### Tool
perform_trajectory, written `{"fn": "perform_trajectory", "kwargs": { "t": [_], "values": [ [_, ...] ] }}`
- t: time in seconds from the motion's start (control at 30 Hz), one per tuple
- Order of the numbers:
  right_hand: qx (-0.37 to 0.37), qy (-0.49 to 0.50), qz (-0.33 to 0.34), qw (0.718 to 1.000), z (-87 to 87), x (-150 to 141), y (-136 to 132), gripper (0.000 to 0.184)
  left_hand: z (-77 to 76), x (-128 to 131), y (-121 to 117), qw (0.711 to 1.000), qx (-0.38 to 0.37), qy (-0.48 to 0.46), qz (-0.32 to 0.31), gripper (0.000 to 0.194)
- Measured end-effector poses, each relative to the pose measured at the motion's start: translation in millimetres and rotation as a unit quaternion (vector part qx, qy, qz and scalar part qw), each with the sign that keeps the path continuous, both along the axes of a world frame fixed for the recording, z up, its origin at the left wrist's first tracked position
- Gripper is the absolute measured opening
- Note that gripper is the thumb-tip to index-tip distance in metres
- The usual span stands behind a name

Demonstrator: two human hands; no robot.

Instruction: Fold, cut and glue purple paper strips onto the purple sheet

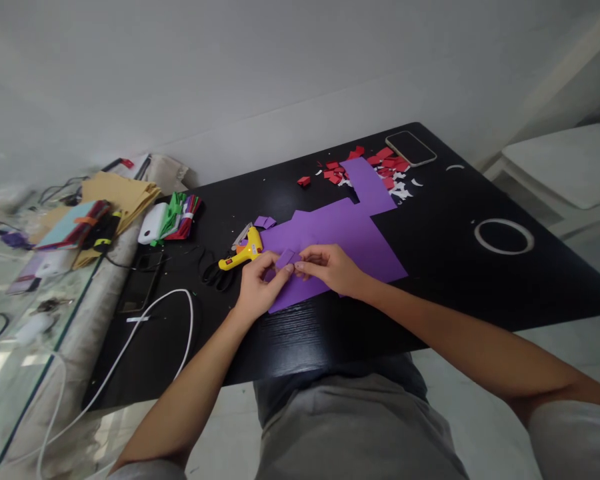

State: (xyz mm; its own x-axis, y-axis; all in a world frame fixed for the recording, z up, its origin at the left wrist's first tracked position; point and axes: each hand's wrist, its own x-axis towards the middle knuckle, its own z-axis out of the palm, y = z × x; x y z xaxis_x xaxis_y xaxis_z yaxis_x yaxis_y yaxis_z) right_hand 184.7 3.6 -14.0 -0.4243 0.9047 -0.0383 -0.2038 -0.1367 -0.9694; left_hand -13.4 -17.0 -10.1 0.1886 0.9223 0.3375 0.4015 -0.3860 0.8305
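A small folded piece of purple paper (pixel 287 258) is pinched between my two hands, above a large purple paper sheet (pixel 380 253). My left hand (pixel 260 283) grips its left side with thumb and fingers. From the right, the thumb and fingertips of my right hand (pixel 333 267) close on its other edge. A yellow glue gun (pixel 243 250) lies just left of the sheet, on top of black-handled scissors (pixel 217 275). Beyond it are several small purple paper pieces (pixel 265 221). A narrower purple strip (pixel 367 183) overlaps the far right of the sheet.
Red paper pieces (pixel 335 175) and white scraps (pixel 403 191) lie at the back beside a phone (pixel 411 148). A tape roll (pixel 504 237) rests at right. Bundled coloured strips (pixel 175 219) and a white cable (pixel 190 313) are at left, near a cluttered glass table (pixel 40 360).
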Motion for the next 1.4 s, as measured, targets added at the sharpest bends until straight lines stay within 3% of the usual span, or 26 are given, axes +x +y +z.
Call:
{"fn": "perform_trajectory", "kwargs": {
  "t": [0.3,0.67,1.3,1.4],
  "values": [
    [0.016,-0.023,-0.023,0.999,-1.9,2.1,2.9,0.02,1.7,-0.1,-0.1,0.998,-0.051,-0.036,0.006,0.026],
    [0.004,0.004,-0.036,0.999,1.3,1.0,1.0,0.024,4.0,3.7,-0.2,0.999,0.01,0.033,-0.023,0.024],
    [0.077,-0.061,-0.069,0.993,-3.4,1.3,-2.3,0.023,0.8,3.0,1.9,0.998,0.011,0.056,-0.024,0.028],
    [0.078,-0.047,-0.08,0.993,-2.7,1.5,-2.3,0.028,-1.4,3.3,1.3,0.998,0.024,0.051,-0.02,0.02]
  ]
}}
